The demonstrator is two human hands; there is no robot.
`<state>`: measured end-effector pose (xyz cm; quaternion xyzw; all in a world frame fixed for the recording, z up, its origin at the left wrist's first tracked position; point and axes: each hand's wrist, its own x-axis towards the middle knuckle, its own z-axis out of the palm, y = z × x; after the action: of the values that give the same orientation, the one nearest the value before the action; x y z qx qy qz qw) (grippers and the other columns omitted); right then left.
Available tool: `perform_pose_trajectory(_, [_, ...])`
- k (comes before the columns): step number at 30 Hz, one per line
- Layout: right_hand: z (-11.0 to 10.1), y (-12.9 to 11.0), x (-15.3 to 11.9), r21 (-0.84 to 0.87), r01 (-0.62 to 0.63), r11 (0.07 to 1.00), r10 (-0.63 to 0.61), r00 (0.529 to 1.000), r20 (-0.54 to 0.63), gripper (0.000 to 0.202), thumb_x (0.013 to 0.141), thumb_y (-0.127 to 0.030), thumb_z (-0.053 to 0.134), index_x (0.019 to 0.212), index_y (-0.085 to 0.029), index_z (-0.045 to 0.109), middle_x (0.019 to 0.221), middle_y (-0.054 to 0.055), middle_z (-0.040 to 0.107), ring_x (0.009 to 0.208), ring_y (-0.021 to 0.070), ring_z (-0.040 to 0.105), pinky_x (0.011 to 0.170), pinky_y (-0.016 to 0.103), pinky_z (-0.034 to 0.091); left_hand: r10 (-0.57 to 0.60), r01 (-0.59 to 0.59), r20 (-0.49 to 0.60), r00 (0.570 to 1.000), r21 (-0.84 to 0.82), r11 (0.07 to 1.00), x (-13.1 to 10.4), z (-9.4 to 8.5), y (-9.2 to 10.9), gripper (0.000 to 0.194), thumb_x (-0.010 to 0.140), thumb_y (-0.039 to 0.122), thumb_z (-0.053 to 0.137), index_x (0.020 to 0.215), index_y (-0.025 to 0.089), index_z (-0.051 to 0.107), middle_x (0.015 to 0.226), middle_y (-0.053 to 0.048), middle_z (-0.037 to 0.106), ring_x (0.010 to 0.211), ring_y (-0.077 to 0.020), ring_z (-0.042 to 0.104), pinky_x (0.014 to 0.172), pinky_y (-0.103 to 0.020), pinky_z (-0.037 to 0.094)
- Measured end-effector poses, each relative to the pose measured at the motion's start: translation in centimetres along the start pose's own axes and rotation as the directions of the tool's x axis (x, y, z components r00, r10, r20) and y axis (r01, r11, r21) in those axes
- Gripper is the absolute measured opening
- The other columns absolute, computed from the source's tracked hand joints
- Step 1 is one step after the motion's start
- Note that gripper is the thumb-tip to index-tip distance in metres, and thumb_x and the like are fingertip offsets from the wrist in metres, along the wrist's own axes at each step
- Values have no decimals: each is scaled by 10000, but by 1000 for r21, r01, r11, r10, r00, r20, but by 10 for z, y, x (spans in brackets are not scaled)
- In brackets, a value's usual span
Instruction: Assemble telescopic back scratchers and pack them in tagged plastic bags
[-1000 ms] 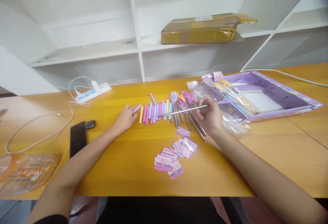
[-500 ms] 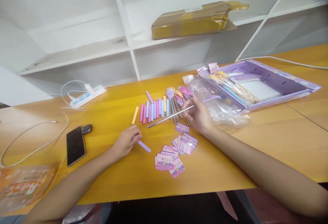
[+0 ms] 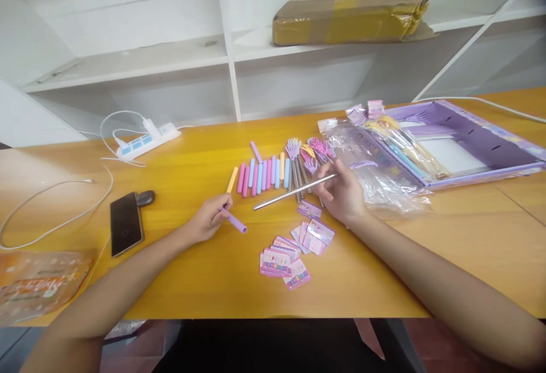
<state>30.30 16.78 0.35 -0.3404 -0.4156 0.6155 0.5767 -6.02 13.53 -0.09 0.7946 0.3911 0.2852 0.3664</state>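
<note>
My left hand (image 3: 211, 218) is closed on a purple tube (image 3: 236, 222), whose open end points right. In my right hand (image 3: 341, 191) is a metal rod (image 3: 284, 195), slanting down to the left; a purple piece (image 3: 363, 164) shows just beyond that hand. Between and behind the hands lies a row of pink, blue, purple and yellow tubes (image 3: 268, 173), with a lone yellow tube (image 3: 232, 179) at its left. Several metal rods with coloured hand-shaped heads (image 3: 293, 148) lie right of the row. Small printed cards (image 3: 277, 260) are scattered nearer the front edge.
A purple box (image 3: 473, 128) and clear plastic bags (image 3: 384, 185) lie at the right. At the left are a phone (image 3: 126, 225), a power strip (image 3: 149, 141), cables and an orange plastic bag (image 3: 38, 285). A taped carton (image 3: 350, 17) rests on the shelf behind.
The view has shifted. My left hand has lifted the purple tube slightly, and its open end now faces more toward the camera. My right hand still holds the metal rod.
</note>
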Motion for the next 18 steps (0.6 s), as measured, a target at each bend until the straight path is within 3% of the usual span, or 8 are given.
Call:
perform_pose_trajectory(5, [0,-3,1,24,39,999,-39,999,29,499,916,-702,715,732,-243,651,460,-49,482,351,80,326,404,250,277,10,-10,15,1000,6,1000,2,3,8,773,973,921,298,773,210,525,771,-23,509,691,-182,445,674,-336,366])
perform_pose_trajectory(8, [2,-5,0,15,7,1000,-8,999,53,513,888,-707,744,721,-232,648,463,-38,510,343,80,343,382,245,233,-153,144,-96,983,-101,984,5,9,2,716,1011,870,360,695,230,419,673,20,404,598,-150,393,584,-305,336])
perform_pose_trajectory(11, [4,-5,-3,-1,-3,1000,4,999,49,534,872,-735,749,740,-226,656,509,-15,584,349,85,370,375,252,254,-318,275,-106,942,-298,914,9,13,-5,698,964,904,442,725,249,394,622,75,283,495,-106,267,481,-271,256])
perform_pose_trajectory(18, [6,-4,-2,-4,44,999,-44,999,9,520,894,-731,737,786,-224,694,595,11,684,373,73,392,430,258,341,-319,256,-82,944,-428,867,9,14,-4,732,888,934,557,716,236,415,622,99,236,488,-64,197,453,-235,221])
